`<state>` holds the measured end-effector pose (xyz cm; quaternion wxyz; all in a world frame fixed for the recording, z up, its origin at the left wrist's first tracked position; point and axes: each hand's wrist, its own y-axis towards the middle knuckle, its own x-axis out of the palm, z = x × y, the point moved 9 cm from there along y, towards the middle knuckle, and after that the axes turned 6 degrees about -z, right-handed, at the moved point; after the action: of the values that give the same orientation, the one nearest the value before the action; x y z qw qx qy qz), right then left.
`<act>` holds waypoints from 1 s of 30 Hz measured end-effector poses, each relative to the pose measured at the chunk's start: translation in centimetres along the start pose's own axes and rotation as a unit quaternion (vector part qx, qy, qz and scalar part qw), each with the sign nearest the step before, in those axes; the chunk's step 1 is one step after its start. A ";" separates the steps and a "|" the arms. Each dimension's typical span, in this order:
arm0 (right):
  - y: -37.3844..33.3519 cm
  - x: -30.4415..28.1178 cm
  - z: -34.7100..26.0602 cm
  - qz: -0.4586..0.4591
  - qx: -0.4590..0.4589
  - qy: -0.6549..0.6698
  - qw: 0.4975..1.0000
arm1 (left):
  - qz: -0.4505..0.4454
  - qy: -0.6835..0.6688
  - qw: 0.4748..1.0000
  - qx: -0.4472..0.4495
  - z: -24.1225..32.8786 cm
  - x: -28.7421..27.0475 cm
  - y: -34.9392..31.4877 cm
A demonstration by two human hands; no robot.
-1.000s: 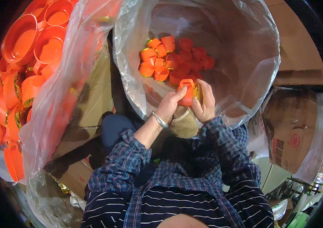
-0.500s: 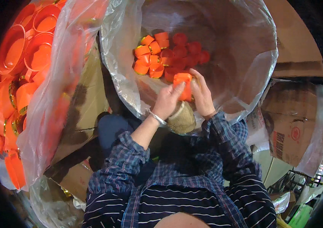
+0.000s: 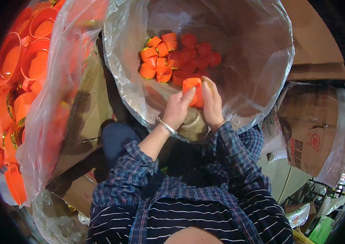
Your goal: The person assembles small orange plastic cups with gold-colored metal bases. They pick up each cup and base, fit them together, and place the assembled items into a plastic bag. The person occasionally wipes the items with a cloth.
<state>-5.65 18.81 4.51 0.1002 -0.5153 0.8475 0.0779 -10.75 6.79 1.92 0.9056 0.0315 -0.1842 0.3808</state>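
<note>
Between my two hands is a small orange plastic cup, held over the near rim of a large round bin lined with clear plastic. My left hand grips it from the left, thumb on its top face. My right hand is against its right side, fingers straight and close together, thumb hidden. Just below the hands is a worn tan, rough-surfaced round thing with a pale rim. Deeper in the bin lie several loose orange cups, some with gold bands; those to the right look darker red in shadow.
At the left, a clear plastic bag holds a heap of larger orange cups with gold bands. Cardboard stands between bag and bin. A cardboard box is at the right, with flat cardboard behind it.
My right fingers have drawn closer together and lie flatter along the cup. My left hand keeps its grip. The whole view has shifted slightly.
</note>
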 end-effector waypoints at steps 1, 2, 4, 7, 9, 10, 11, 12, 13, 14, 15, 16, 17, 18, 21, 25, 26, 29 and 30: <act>-0.3 0.2 -0.6 0.038 -0.051 0.026 0.998 | -0.005 0.096 0.995 -0.004 0.0 0.2 -0.1; -0.3 0.3 0.2 0.060 -0.015 0.007 0.998 | -0.004 0.056 0.998 0.006 0.1 0.0 -0.3; -0.6 0.5 -0.2 0.092 -0.032 -0.066 0.993 | -0.005 -0.049 0.998 -0.045 -1.0 -0.3 -0.5; -1.2 0.7 -2.7 0.089 -0.153 -0.180 0.968 | 0.004 -0.203 0.975 -0.091 -2.2 -0.7 -0.4; -0.9 0.9 -3.1 0.060 -0.190 -0.191 0.961 | 0.010 -0.231 0.969 -0.090 -2.6 -0.8 -0.4; -0.4 0.9 -3.3 0.044 -0.205 -0.206 0.956 | 0.031 -0.227 0.968 -0.103 -3.1 -1.0 -0.2; 0.8 1.0 -2.2 0.000 -0.154 -0.198 0.968 | 0.052 -0.173 0.978 -0.109 -3.3 -1.5 -0.1; 2.3 1.1 -1.1 -0.044 -0.113 -0.191 0.974 | 0.065 -0.122 0.984 -0.114 -3.4 -2.0 0.1; 3.8 1.3 0.1 -0.088 -0.071 -0.181 0.977 | 0.086 -0.074 0.981 -0.155 -4.0 -2.7 0.1; 6.9 0.5 -0.7 -0.065 -0.133 -0.181 0.972 | 0.119 -0.063 0.988 -0.073 -2.8 -3.3 0.2; 9.6 -0.1 -0.7 -0.044 -0.165 -0.183 0.968 | 0.176 -0.033 0.982 -0.060 -2.6 -4.5 0.2; 12.9 -1.2 4.7 -0.074 0.093 0.221 0.968 | 0.187 -0.017 0.981 -0.047 -2.4 -4.9 0.0; 15.2 -3.5 6.0 -0.084 0.119 0.183 0.972 | 0.195 -0.007 0.981 -0.023 -2.0 -5.1 0.1; 18.4 -5.4 6.7 -0.051 0.067 0.156 0.984 | 0.192 0.022 0.981 -0.037 -2.1 -5.0 0.0; 23.3 -8.3 16.5 -0.163 0.239 -0.187 0.939 | 0.126 0.006 0.985 -0.116 -3.5 -3.1 0.1; 22.6 -8.6 27.2 -0.173 0.047 -0.537 0.824 | 0.075 0.019 0.985 -0.152 -2.5 -1.4 -0.5; 22.4 -8.7 30.1 -0.177 0.049 -0.547 0.817 | 0.062 0.012 0.989 -0.134 -1.8 -0.9 -0.6; 22.2 -9.1 36.7 -0.184 0.073 -0.562 0.804 | 0.049 -0.013 0.987 -0.155 -1.3 -0.2 -1.4; 22.1 -9.0 38.2 -0.185 0.079 -0.562 0.802 | 0.037 -0.023 0.987 -0.157 -1.3 0.0 -1.4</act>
<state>-17.86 45.60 -29.56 0.6121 -0.5187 0.5341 0.2666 -9.31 6.04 0.82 0.8800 -0.1090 -0.2637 0.3796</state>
